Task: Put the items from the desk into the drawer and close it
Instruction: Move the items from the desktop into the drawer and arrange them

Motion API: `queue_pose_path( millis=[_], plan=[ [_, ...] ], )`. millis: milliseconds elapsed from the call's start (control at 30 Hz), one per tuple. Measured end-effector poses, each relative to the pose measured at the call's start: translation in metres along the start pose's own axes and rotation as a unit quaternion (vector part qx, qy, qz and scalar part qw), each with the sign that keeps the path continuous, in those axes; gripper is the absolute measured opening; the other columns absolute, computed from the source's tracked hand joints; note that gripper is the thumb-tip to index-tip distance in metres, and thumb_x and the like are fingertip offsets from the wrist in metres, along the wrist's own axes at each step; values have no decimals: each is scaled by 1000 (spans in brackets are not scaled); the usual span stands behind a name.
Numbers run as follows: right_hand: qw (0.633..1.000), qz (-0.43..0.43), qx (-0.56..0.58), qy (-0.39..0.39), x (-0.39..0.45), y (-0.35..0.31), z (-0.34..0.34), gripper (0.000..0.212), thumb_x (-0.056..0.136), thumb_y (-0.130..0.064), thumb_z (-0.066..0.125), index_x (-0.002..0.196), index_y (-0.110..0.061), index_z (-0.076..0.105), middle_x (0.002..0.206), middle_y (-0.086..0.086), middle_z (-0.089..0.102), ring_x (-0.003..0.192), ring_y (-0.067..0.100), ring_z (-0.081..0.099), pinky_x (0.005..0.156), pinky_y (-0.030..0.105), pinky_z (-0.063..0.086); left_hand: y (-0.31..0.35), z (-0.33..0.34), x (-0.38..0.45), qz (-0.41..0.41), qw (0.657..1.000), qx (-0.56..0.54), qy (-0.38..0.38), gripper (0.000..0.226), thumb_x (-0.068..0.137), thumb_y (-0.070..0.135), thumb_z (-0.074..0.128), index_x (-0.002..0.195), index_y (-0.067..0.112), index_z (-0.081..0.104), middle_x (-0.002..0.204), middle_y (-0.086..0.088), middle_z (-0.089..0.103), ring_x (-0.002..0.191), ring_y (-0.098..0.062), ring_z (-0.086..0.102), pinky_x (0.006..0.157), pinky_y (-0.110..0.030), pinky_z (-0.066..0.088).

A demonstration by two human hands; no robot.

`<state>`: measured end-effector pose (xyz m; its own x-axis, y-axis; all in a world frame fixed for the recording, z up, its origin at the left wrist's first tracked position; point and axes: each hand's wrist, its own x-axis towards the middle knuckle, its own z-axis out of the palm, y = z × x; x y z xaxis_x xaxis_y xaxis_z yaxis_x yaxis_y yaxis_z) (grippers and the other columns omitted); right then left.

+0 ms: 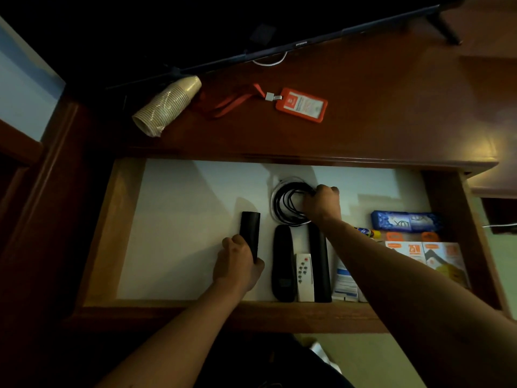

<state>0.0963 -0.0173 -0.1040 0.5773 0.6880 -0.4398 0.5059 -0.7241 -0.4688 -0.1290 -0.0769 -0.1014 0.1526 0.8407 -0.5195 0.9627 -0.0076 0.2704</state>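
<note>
Gripping black remote and coiled cables, curled fingers; blue "LUX" pack nearby.

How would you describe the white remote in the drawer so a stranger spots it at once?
Look in the open drawer, near its front edge. The white remote lies between two longer black remotes. It alone is white, short, with dark buttons and one red.

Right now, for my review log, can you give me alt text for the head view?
Seen from above, the left hand grips a black remote and the right hand holds a coiled cable inside an open wooden drawer. A sleeve of paper cups and an orange badge holder lie on the desk.
</note>
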Motion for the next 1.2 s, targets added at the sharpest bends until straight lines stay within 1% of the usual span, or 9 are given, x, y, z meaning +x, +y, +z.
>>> queue_pose_path(
  millis=[100, 167, 267, 400, 533, 633, 800, 933, 1200],
  plan=[
    [1000, -22, 13, 5, 2, 2, -6, 34, 89, -10, 49, 117, 3, 62, 125, 21, 55, 95, 37, 60, 93, 41, 52, 4, 2, 0, 2, 1000, -12, -9, 58, 88, 45, 63, 125, 7, 39, 121, -15, 44, 99, -36, 58, 73, -38, 47],
    [999, -46, 16, 8, 3, 4, -11, 34, 89, -8, 51, 119, 3, 63, 121, 23, 62, 101, 38, 62, 91, 40, 52, 4, 2, 0, 4, 1000, -13, -11, 60, 89, 45, 62, 128, 7, 37, 122, -15, 43, 100, -36, 58, 75, -38, 48],
    [997, -79, -11, 19, 3, 7, -16, 39, 93, -11, 52, 129, 0, 58, 127, 22, 60, 112, 40, 58, 95, 42, 49, 0, 1, 1, 9, 1000, -10, -13, 61, 88, 49, 62, 127, 9, 38, 121, -13, 44, 99, -34, 58, 75, -38, 50],
    [981, -160, -110, 23, 3, 6, -15, 52, 95, -31, 54, 144, -13, 47, 141, 19, 46, 126, 39, 45, 103, 49, 42, -1, -2, 3, 8, 1000, 8, -1, 63, 88, 56, 59, 129, 12, 38, 122, -12, 45, 101, -33, 57, 76, -39, 52],
    [940, -262, -209, -71, 3, -5, -5, 79, 88, -68, 51, 155, -38, 22, 162, 9, 17, 145, 38, 20, 114, 58, 22, 2, -4, 10, 12, 1000, 6, 22, 75, 92, 57, 51, 148, 18, 20, 129, -13, 39, 108, -36, 53, 82, -45, 53],
    [912, -275, -282, -118, 7, -10, 5, 93, 80, -82, 47, 156, -43, 10, 166, 5, -1, 150, 38, 5, 115, 63, 15, 3, -6, 16, 26, 999, 27, 21, 77, 95, 55, 48, 154, 24, 11, 132, -14, 35, 110, -35, 51, 82, -44, 52],
    [899, -280, -315, -114, 13, -5, 9, 94, 80, -77, 53, 156, -39, 12, 166, 5, 2, 148, 40, 11, 116, 59, 21, 4, -8, 17, 19, 1000, 16, 9, 77, 96, 51, 49, 156, 26, 7, 134, -14, 34, 107, -33, 53, 80, -41, 51],
    [904, -284, -304, -99, 11, 1, 5, 93, 80, -73, 59, 156, -38, 18, 164, 7, 10, 146, 40, 17, 115, 58, 25, 6, -10, 17, 21, 1000, -7, -11, 82, 97, 49, 49, 156, 32, -4, 133, -15, 35, 96, -30, 57, 71, -36, 49],
    [914, -270, -294, -74, 0, 1, 8, 93, 81, -69, 61, 156, -33, 20, 161, 11, 16, 143, 41, 22, 113, 57, 26, 7, -7, 13, 28, 998, -33, -36, 84, 94, 48, 55, 155, 33, -2, 132, -17, 40, 100, -33, 58, 82, -43, 55]
  ],
)
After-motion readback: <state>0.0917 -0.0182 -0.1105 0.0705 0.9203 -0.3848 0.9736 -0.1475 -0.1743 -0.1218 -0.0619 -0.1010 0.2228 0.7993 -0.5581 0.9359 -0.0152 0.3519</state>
